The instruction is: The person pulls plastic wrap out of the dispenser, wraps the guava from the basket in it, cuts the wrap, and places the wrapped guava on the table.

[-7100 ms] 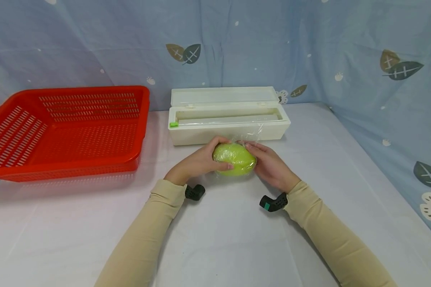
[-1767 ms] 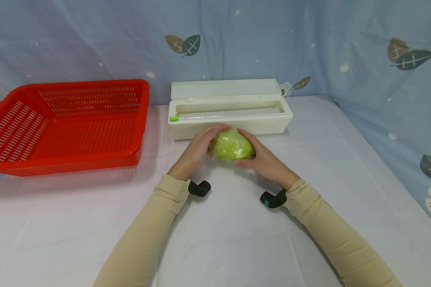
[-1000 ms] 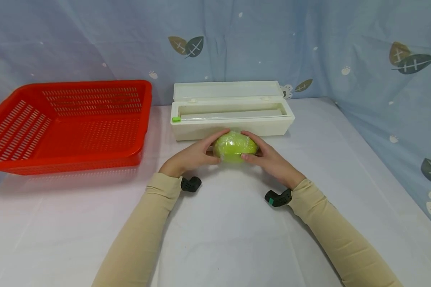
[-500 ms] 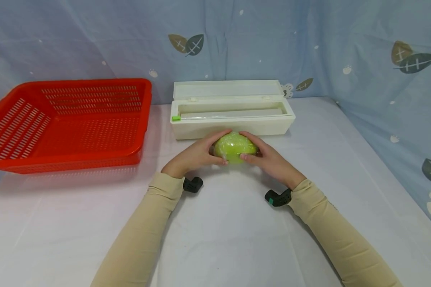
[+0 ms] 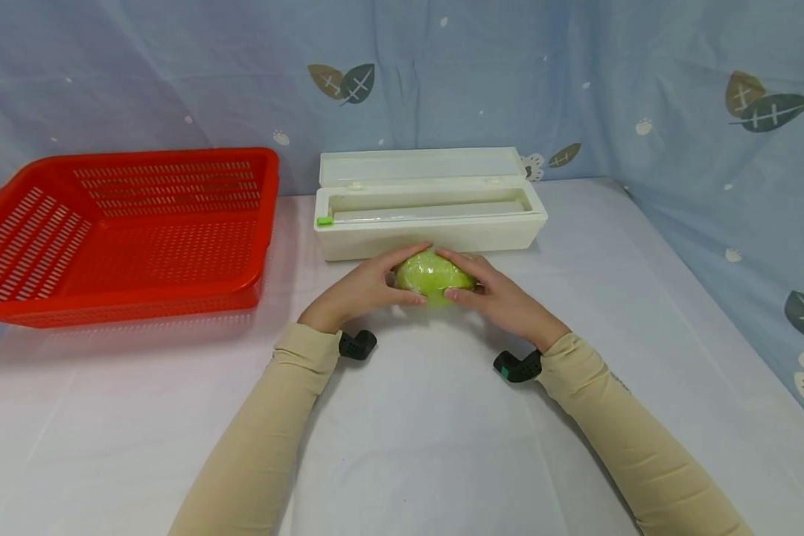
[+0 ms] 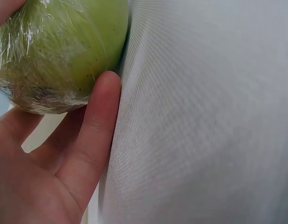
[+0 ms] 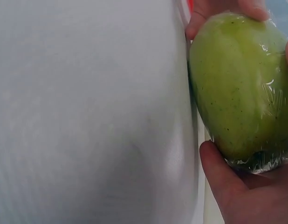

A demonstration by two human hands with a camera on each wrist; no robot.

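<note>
A green mango point(image 5: 432, 274) wrapped in clear cling film lies on the white cloth in front of the cling film box. My left hand point(image 5: 362, 289) grips its left end, thumb at the near side and fingers over the far side. From the right, my right hand point(image 5: 509, 304) holds the other end the same way. In the left wrist view, creased film gathers at the end of the mango point(image 6: 74, 51) by my left thumb point(image 6: 95, 126). Film also lies close round the speckled mango point(image 7: 239, 88) in the right wrist view, where my right thumb point(image 7: 218, 170) touches its lower end.
Behind the hands stands the long white cling film box point(image 5: 429, 240), lid point(image 5: 420, 167) raised, a roll point(image 5: 435, 211) inside and a green slider point(image 5: 324, 221) at its left. A red perforated basket point(image 5: 174, 298) stands at the left. A blue leaf-print curtain point(image 5: 241, 74) hangs behind.
Loose film that stuck up above the mango seven seconds ago now lies against it. The left thumb has come to the near side since 1.8 seconds ago. Lately the hands have barely shifted.
</note>
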